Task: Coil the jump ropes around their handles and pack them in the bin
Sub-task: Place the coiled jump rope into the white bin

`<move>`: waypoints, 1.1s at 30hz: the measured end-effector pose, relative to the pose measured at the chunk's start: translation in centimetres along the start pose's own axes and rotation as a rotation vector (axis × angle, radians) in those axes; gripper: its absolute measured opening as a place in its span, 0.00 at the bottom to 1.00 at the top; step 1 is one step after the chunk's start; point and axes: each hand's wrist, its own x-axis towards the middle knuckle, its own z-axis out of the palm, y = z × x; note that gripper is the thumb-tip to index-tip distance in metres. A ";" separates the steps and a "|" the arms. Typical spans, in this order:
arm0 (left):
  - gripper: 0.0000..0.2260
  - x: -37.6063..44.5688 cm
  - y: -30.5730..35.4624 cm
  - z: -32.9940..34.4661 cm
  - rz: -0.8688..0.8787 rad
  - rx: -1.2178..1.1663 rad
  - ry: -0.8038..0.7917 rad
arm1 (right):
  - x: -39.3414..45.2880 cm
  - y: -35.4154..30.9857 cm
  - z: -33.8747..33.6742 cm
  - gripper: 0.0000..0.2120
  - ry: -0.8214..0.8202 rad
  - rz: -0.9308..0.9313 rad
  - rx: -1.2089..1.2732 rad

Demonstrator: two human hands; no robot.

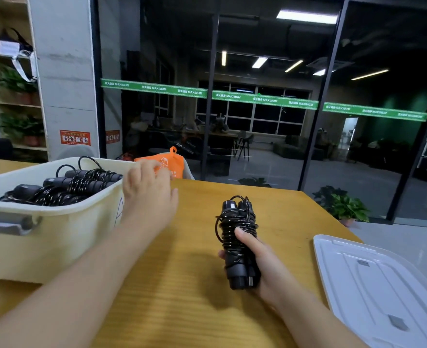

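The right hand is raised a little above the wooden table, palm turned inward, its fingers and thumb wrapped round a coiled jump rope: two black handles held upright side by side with the black cord wound in tight turns about them, a loose loop bulging out on the left. The left hand reaches forward with the forearm stretched across the table, back of the hand up, fingers relaxed and slightly spread, grasping nothing; it hangs just beside the near right corner of the cream bin, blurred at the fingertips. Inside the bin lie several packed jump ropes, black with pale flecks, already coiled. An orange bag stands behind the left hand, partly hidden by it. A white lid lies flat at the table's right edge, well apart from the bin. A potted plant sits on the floor beyond the table
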 end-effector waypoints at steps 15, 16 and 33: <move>0.29 1.7 0.1 -0.2 -0.266 0.204 -0.231 | 0.5 -0.4 -0.4 0.27 0.077 0.040 0.081; 0.28 1.5 0.3 -0.3 -0.261 0.174 -0.211 | 0.5 -0.4 -0.4 0.27 0.081 0.036 0.076; 0.10 -2.4 4.8 -2.6 0.023 -0.389 -0.226 | -1.5 -6.5 -0.3 0.25 0.067 -0.269 0.208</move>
